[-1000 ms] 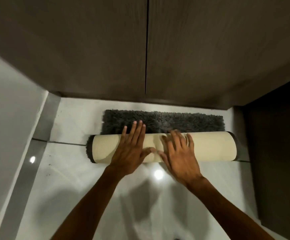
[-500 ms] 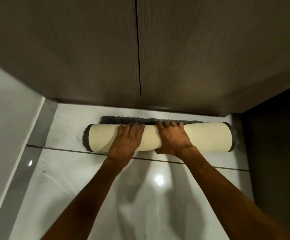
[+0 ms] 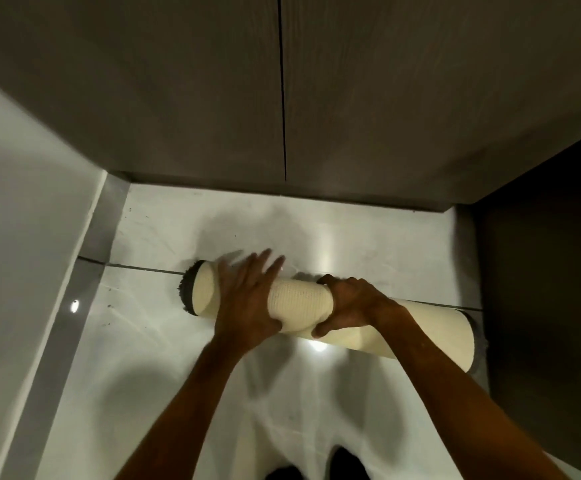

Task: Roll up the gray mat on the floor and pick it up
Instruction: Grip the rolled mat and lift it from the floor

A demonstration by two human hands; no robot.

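Observation:
The gray mat (image 3: 299,303) is a full roll, its cream backing outward and dark gray pile showing only at both ends. It slants across the white floor, left end farther away, right end nearer. My right hand (image 3: 355,303) is wrapped around the roll's middle, thumb under the near side. My left hand (image 3: 247,299) lies over the roll near its left end with fingers spread and blurred. Whether the roll still touches the floor I cannot tell.
Dark wooden cabinet doors (image 3: 282,98) close off the far side. A white wall (image 3: 15,202) with a gray skirting strip runs along the left. A dark panel (image 3: 552,271) stands at the right, close to the roll's right end. My dark shoes (image 3: 317,465) show at the bottom.
The last strip of flat pile has been rolled in. The roll has come back toward me and turned slantwise; my right hand now grips around it, and my left hand has shifted leftward.

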